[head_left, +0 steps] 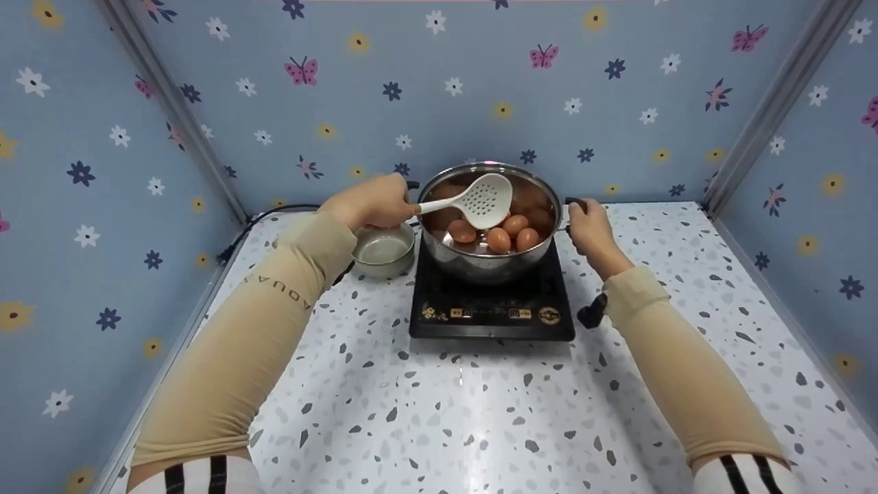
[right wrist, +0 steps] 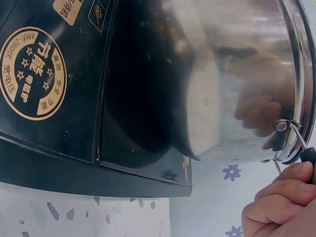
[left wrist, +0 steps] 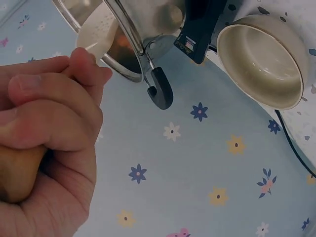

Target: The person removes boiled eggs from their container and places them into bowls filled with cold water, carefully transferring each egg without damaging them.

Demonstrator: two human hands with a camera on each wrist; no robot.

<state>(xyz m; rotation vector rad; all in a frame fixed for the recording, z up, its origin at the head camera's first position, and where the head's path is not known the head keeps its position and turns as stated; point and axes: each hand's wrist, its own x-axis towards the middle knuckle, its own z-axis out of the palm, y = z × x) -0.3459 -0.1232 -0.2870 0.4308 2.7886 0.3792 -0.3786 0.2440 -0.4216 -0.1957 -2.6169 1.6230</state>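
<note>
In the head view my left hand (head_left: 376, 201) grips the handle of a white slotted skimmer (head_left: 485, 200), its perforated bowl held over the steel pot (head_left: 473, 261). Several brown eggs (head_left: 499, 240) lie inside the pot below it. My right hand (head_left: 591, 230) holds the pot's black right handle (head_left: 575, 204); the right wrist view shows the fingers (right wrist: 281, 197) curled at that handle. From the left wrist, the fingers (left wrist: 54, 113) wrap round the skimmer's wooden handle (left wrist: 19, 170), and the pot's other black handle (left wrist: 161, 89) is untouched.
The pot stands on a black induction cooker (head_left: 492, 322). Left of it, under my left wrist, sits a beige ceramic bowl (head_left: 384, 252). A black cable (head_left: 264, 216) runs to the left edge of the speckled table (head_left: 466, 412). Flower-patterned walls (head_left: 453, 110) enclose the back and sides.
</note>
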